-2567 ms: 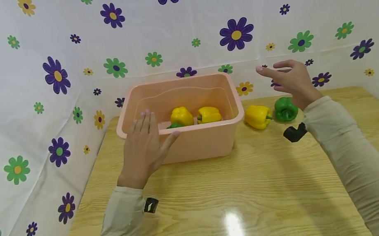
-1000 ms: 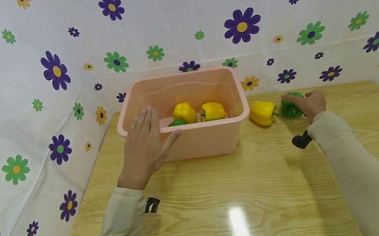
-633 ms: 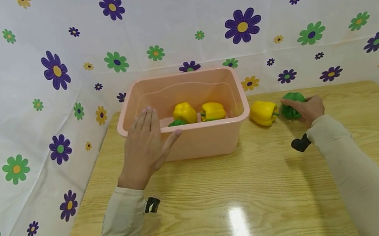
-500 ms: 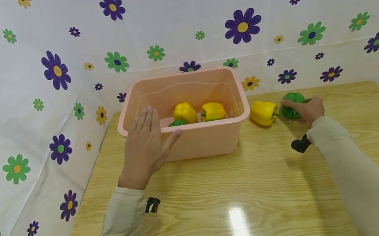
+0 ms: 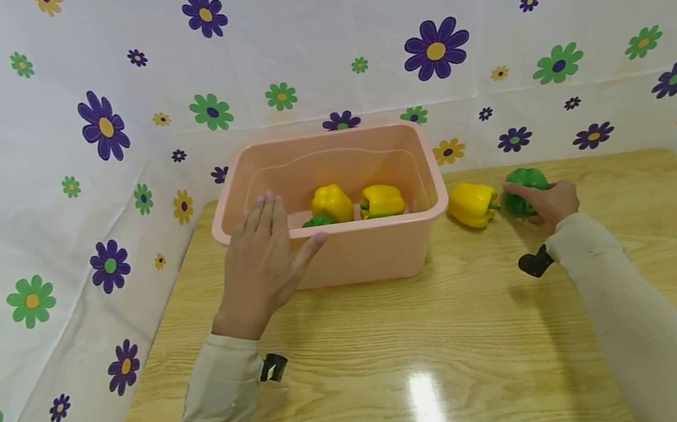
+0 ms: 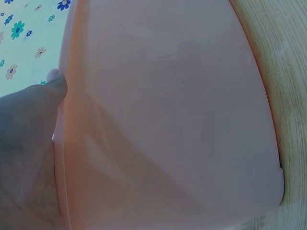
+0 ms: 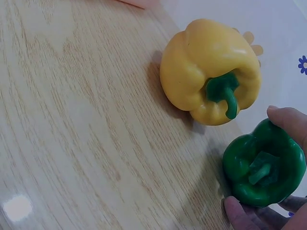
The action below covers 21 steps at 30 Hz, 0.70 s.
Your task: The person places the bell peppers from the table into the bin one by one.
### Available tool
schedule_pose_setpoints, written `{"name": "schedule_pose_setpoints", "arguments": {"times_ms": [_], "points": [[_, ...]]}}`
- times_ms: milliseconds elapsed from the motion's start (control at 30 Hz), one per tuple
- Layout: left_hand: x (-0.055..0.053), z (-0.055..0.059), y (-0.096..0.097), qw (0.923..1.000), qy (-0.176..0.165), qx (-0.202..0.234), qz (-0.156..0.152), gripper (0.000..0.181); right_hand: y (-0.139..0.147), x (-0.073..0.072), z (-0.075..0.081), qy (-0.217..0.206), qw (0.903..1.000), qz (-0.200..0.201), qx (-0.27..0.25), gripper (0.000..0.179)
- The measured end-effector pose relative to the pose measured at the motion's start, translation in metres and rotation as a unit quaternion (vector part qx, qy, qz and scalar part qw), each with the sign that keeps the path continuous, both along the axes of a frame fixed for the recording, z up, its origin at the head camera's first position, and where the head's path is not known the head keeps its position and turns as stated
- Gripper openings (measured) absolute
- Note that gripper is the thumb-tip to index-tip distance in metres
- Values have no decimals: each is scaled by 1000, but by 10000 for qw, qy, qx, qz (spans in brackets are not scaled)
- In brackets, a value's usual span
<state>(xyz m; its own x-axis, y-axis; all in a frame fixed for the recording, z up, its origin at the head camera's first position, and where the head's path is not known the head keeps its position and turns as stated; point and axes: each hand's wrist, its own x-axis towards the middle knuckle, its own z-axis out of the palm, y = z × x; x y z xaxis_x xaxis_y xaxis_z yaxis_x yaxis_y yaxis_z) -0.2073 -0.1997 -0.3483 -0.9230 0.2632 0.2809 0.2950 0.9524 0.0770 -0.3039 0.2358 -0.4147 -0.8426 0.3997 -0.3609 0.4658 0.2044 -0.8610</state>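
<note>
A green bell pepper [image 5: 525,181] at the table's right rear is gripped by my right hand [image 5: 550,199]. In the right wrist view, fingers wrap the green pepper [image 7: 264,167] from two sides, its stem facing the camera. Just left of it lies a yellow bell pepper [image 5: 472,205], untouched. My left hand [image 5: 259,261] lies flat with straight fingers over the front rim of a pink plastic bin [image 5: 359,256], near its left corner. The left wrist view shows the thumb along the rim and the bin's outer wall [image 6: 177,105].
Inside the bin sit two yellow peppers, one upright [image 5: 331,203] and one on its side [image 5: 382,201], plus a partly hidden green pepper [image 5: 318,221]. A flower-printed sheet [image 5: 312,51] hangs behind and left of the wooden table [image 5: 352,373].
My right hand has come down from the air above the peppers and taken hold of the green bell pepper. The left hand stays on the bin's rim. The head view has shifted slightly.
</note>
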Motion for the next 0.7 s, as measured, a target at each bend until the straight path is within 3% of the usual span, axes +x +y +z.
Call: {"name": "schedule_pose_setpoints", "arguments": {"times_ms": [333, 700], "points": [[0, 0, 2, 10000, -21, 10, 28, 96, 2, -2, -3, -117, 9999, -98, 75, 102], [0, 1, 2, 10000, -4, 17, 47, 98, 4, -1, -2, -65, 9997, -76, -212, 103]]}}
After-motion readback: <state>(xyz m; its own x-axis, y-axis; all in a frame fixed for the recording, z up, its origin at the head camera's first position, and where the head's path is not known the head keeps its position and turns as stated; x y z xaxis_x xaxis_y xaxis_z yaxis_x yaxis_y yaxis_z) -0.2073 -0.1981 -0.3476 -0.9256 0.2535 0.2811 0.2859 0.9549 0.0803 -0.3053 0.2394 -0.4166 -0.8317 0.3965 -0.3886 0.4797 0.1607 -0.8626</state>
